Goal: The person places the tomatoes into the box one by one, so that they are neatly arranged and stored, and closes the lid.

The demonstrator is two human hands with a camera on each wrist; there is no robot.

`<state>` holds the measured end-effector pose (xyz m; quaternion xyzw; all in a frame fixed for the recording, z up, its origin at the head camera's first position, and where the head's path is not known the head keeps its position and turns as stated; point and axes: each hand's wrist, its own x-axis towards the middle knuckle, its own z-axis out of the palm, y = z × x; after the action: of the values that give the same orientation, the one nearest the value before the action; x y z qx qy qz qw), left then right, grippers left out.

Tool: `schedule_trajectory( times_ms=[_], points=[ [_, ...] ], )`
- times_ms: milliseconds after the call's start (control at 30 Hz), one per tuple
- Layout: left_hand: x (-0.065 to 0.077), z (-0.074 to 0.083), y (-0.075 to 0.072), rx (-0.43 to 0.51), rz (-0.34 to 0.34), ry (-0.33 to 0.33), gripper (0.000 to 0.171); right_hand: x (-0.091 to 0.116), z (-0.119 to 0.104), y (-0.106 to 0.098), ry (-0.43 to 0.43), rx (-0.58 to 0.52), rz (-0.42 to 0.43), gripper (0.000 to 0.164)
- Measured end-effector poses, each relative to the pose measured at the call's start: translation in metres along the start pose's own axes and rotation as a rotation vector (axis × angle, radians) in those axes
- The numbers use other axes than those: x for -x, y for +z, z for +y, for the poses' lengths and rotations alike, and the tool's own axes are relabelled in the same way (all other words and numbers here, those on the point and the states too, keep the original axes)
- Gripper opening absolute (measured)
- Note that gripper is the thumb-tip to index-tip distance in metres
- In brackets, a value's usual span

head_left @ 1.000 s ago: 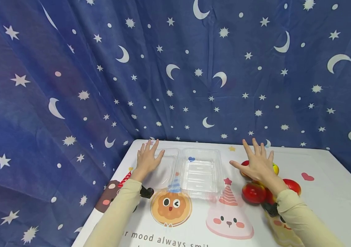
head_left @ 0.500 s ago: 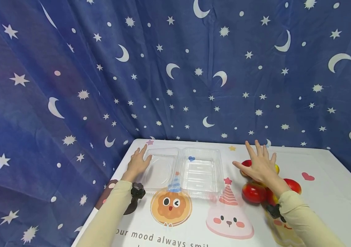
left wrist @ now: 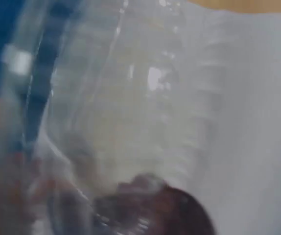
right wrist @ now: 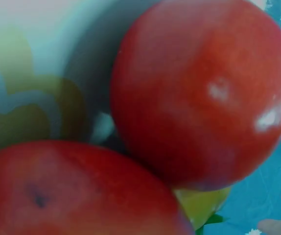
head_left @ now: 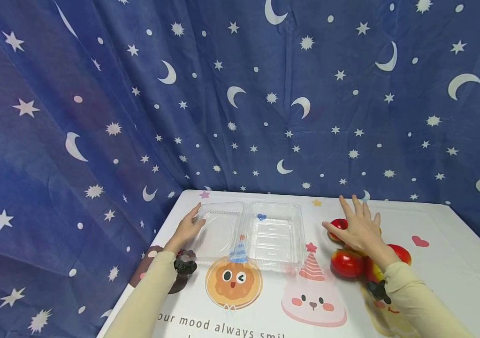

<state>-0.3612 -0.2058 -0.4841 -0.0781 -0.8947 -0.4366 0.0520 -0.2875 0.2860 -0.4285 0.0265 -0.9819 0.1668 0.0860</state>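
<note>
A clear plastic hinged clamshell box lies unfolded on the table, its lid (head_left: 220, 234) to the left and its ribbed base (head_left: 275, 239) to the right. At the lid's left edge is my left hand (head_left: 186, 230), thumb toward the plastic; whether it touches cannot be told. The blurred left wrist view shows the clear plastic lid (left wrist: 130, 98) close up. My right hand (head_left: 362, 232) spreads its fingers above a cluster of red and yellow fruits, partly hiding them. Two red fruits (right wrist: 204, 93) fill the right wrist view, with a yellow one (right wrist: 201, 203) behind.
The white tablecloth (head_left: 446, 263) carries printed cartoon faces, hearts and lettering. A blue curtain (head_left: 265, 117) with moons and stars hangs behind the table and along its left side. Black wrist cameras (head_left: 186, 265) sit under both wrists.
My left hand has moved left and down from over the lid to its left edge. My right hand has shifted slightly right and down over the fruits. Box and fruits have not moved.
</note>
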Motion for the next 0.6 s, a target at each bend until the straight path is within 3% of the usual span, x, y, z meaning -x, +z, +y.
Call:
schedule_trajectory(
  times_ms=[167,267,600],
  points=[
    [0.003,-0.015,0.005,0.250,-0.017,0.058,0.067,0.000,0.011,-0.003,-0.005,-0.019,-0.024,0.104],
    [0.005,-0.024,0.007,0.356,-0.010,0.051,0.068,-0.004,0.020,-0.008,-0.003,-0.018,-0.043,0.095],
    [0.004,-0.032,0.007,0.384,0.027,-0.033,0.057,-0.023,0.049,-0.026,0.075,-0.127,-0.180,0.075]
  ],
)
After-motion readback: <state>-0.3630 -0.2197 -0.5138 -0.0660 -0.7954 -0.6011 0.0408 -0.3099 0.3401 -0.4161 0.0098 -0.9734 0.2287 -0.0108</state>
